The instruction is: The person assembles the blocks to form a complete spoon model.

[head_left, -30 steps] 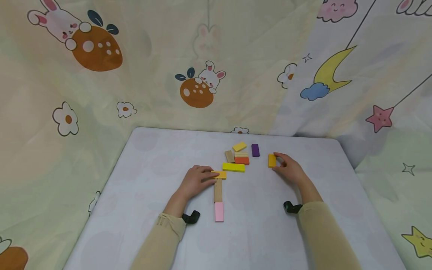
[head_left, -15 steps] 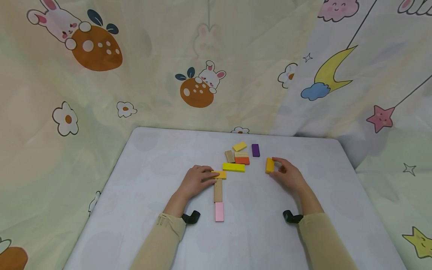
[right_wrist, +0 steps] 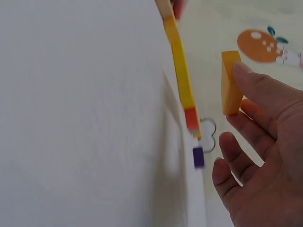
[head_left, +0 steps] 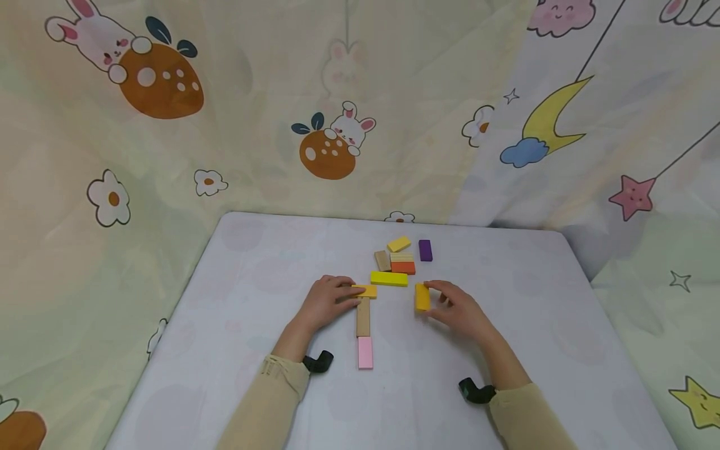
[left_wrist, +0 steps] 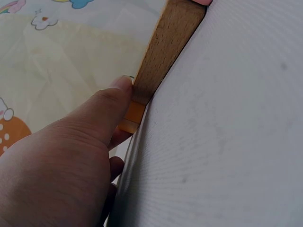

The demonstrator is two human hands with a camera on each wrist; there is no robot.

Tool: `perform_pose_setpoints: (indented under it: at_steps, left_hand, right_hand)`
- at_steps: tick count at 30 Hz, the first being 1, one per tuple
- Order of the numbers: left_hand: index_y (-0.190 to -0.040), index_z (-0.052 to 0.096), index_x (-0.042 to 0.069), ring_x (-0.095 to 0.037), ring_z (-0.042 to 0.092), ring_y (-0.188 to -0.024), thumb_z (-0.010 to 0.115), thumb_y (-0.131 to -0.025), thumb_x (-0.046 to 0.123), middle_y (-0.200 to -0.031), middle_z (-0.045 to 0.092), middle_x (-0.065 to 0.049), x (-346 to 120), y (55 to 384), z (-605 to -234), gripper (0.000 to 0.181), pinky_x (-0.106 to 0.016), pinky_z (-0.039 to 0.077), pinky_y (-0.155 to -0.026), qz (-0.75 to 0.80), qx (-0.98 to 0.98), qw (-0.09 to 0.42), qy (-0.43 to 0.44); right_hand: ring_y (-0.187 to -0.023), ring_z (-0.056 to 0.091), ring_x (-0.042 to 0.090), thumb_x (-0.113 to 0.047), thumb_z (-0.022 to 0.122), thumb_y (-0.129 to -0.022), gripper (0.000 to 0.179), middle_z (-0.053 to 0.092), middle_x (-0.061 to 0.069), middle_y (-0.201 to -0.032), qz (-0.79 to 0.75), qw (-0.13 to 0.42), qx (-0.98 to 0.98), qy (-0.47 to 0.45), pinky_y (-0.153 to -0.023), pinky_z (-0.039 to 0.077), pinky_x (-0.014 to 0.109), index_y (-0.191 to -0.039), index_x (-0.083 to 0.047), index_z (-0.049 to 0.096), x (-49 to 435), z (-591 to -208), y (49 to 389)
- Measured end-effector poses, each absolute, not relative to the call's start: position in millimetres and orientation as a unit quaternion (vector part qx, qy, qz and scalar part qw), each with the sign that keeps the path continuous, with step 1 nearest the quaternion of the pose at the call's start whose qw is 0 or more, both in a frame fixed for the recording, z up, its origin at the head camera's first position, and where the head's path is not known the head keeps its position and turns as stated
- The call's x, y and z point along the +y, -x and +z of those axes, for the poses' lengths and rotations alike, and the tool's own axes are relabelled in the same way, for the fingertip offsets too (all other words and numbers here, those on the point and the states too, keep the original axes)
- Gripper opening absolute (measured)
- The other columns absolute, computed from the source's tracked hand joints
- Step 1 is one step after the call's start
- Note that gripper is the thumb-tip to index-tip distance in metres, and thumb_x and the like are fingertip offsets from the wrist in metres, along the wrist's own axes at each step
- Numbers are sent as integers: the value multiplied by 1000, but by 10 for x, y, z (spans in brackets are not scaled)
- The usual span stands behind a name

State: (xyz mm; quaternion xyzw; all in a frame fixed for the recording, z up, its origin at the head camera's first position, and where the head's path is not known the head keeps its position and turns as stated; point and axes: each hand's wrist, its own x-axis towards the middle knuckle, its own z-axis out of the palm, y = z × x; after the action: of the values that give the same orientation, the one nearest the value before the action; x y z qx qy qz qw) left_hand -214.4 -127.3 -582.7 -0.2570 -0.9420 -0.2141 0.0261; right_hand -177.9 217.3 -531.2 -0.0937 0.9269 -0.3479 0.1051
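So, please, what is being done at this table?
A person's right hand has an orange-yellow rectangular block in its grip, raised off the white table. The left hand pinches a second orange-yellow block, lying crosswise at one end of a plain wooden rectangular block; a pink rectangular block lies at the other end. A bright-yellow rectangular block and a purple rectangular block lie apart from both hands.

Blocks (head_left: 389, 279) on table (head_left: 281, 256), cloth (head_left: 416, 125) behind

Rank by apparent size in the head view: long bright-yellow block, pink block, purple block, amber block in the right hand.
1. bright-yellow block
2. pink block and amber block: alike; differing nearness to the camera leaves their order unsure
3. purple block
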Motion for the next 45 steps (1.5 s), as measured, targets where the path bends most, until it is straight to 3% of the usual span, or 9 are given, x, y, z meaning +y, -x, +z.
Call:
perform_pose_setpoints:
  at_steps: [6,14,26,34,39,45]
  left_hand:
    - [-130,63,43,-19,54,-120,59,-94,54,-130,63,8,-1268,2142,-5857,37,-43,43,-104,-207,-944,30,254]
    - [-130,63,44,-19,53,-121,59,-95,53,-130,63,9,-1263,2133,-5842,37,-43,42,-105,-206,-947,25,247]
    - [-129,65,41,-22,55,-120,60,-94,51,-129,64,7,-1270,2124,-5846,36,-45,42,-104,-217,-941,36,257]
    - [-127,67,38,-22,56,-118,62,-94,48,-127,65,5,-1272,2126,-5837,35,-45,43,-103,-221,-936,53,269]
    - [-127,67,38,-23,56,-117,62,-94,48,-127,65,5,-1274,2120,-5828,35,-46,43,-102,-228,-934,57,268]
    - [-126,68,38,-23,56,-117,63,-94,48,-127,66,5,-1278,2119,-5827,34,-46,44,-102,-231,-934,57,266]
  right_hand:
    - [-98,52,15,-31,81,-82,63,57,-4,-138,-337,95,926,140,-84,52,31,-139,-30,54,1889,-5307,1517]
    - [-98,52,5,-43,77,-83,56,55,-17,-135,-354,132,904,202,-88,51,24,-135,-38,56,1605,-5424,1164]
    - [-99,53,6,-53,72,-85,57,54,-16,-133,-393,179,867,250,-87,50,21,-138,-42,53,1408,-5515,852]
    - [-118,52,6,-51,72,-86,56,53,-17,-133,-387,172,864,271,-104,48,30,-137,-43,52,1357,-5556,711]
    - [-119,53,6,-48,73,-86,54,52,-17,-134,-391,149,862,286,-103,48,28,-136,-39,54,1336,-5574,669]
    - [-119,51,3,-54,70,-86,52,52,-21,-132,-385,156,861,294,-106,46,30,-134,-43,54,1311,-5597,633]
